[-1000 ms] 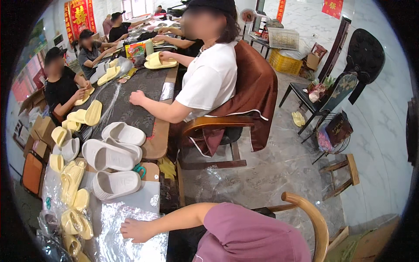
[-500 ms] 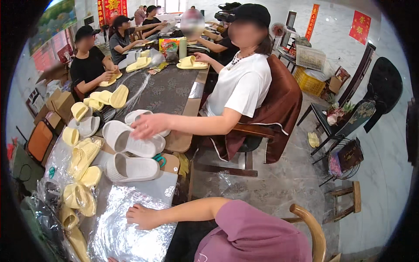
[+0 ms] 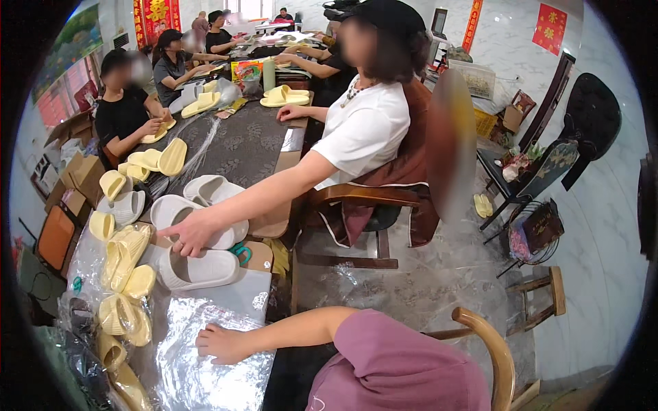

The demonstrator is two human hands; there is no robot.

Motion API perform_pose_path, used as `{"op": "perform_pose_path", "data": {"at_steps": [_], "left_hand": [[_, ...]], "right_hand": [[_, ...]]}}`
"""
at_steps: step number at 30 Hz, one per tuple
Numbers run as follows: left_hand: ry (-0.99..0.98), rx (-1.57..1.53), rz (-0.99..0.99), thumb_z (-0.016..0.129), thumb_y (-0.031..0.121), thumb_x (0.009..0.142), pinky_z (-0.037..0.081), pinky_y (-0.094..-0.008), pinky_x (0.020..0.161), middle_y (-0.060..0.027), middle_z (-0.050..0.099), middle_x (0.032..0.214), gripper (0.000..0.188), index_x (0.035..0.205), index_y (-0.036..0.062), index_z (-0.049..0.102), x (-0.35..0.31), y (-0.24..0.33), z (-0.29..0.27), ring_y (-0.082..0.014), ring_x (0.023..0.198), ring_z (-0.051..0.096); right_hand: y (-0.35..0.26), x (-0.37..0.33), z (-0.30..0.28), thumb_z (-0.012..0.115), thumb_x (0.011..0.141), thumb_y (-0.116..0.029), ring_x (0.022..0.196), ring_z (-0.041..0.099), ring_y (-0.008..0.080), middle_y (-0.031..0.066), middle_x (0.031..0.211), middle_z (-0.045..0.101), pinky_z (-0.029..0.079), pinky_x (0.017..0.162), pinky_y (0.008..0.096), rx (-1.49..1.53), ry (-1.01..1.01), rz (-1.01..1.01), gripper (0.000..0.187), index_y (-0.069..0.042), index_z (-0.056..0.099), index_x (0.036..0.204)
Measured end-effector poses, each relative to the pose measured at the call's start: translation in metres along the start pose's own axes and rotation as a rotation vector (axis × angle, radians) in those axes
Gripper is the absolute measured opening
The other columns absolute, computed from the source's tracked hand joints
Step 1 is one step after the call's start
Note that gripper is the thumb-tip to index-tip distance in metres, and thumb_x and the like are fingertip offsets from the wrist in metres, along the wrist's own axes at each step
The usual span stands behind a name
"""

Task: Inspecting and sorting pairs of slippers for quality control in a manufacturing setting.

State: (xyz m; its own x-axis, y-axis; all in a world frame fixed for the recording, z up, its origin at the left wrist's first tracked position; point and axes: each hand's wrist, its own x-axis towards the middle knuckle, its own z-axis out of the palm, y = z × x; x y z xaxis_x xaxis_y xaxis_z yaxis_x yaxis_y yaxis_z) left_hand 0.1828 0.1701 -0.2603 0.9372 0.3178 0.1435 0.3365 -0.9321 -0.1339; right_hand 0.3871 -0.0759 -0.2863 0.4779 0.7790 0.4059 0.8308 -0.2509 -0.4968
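Note:
My right hand lies palm down on a shiny sheet of clear plastic film on the table, holding nothing, its fingers loosely spread. My left hand is out of view. Just beyond the film sits a light grey slide slipper. A co-worker's hand in front of me reaches over the slippers with the index finger stretched out, partly covering another grey slipper. To the left of the film are several yellow slippers, one pair wrapped in clear plastic.
The co-worker in a white shirt sits on a wooden armchair at the right table edge. A green ring-shaped item lies beside the grey slippers. More people handle slippers farther along the table. A curved wooden chair arm stands close at my right.
The co-worker's hand has come nearer and to the left, now over the nearer grey slippers with a finger extended. My right hand stays on the film. The view has shifted slightly.

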Motion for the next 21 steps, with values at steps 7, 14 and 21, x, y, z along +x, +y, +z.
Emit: {"op": "perform_pose_path", "data": {"at_steps": [7, 14, 21], "left_hand": [[0.042, 0.008, 0.018, 0.031, 0.036, 0.098, 0.029, -0.0484, 0.104, -0.0206, 0.044, 0.135, 0.054, 0.136, -0.0013, 0.037, -0.002, -0.001, 0.002, -0.0356, 0.126, 0.039], [0.028, -0.036, 0.017, 0.033, 0.034, 0.097, 0.028, -0.0477, 0.104, -0.0202, 0.043, 0.137, 0.053, 0.136, -0.0008, 0.038, 0.007, -0.011, 0.021, -0.0356, 0.127, 0.039], [-0.012, -0.212, -0.163, 0.047, 0.022, 0.089, 0.011, -0.0452, 0.113, -0.0196, 0.027, 0.147, 0.061, 0.141, -0.0023, 0.027, 0.002, -0.001, 0.02, -0.0336, 0.137, 0.023]], "right_hand": [[0.001, 0.001, 0.0, 0.063, 0.074, -0.023, 0.109, 0.039, 0.028, 0.0112, 0.108, 0.046, 0.028, 0.095, 0.0438, -0.031, -0.013, 0.011, 0.036, -0.007, 0.055, 0.105], [0.01, 0.003, 0.009, 0.063, 0.075, -0.025, 0.109, 0.041, 0.0288, 0.0108, 0.107, 0.049, 0.028, 0.095, 0.0445, 0.018, -0.006, 0.053, 0.032, -0.008, 0.056, 0.101], [0.028, 0.032, -0.034, 0.061, 0.087, -0.021, 0.09, 0.059, 0.0228, 0.0128, 0.101, 0.062, 0.047, 0.081, 0.0346, 0.586, -0.133, 0.274, 0.03, -0.002, 0.06, 0.11]]}}
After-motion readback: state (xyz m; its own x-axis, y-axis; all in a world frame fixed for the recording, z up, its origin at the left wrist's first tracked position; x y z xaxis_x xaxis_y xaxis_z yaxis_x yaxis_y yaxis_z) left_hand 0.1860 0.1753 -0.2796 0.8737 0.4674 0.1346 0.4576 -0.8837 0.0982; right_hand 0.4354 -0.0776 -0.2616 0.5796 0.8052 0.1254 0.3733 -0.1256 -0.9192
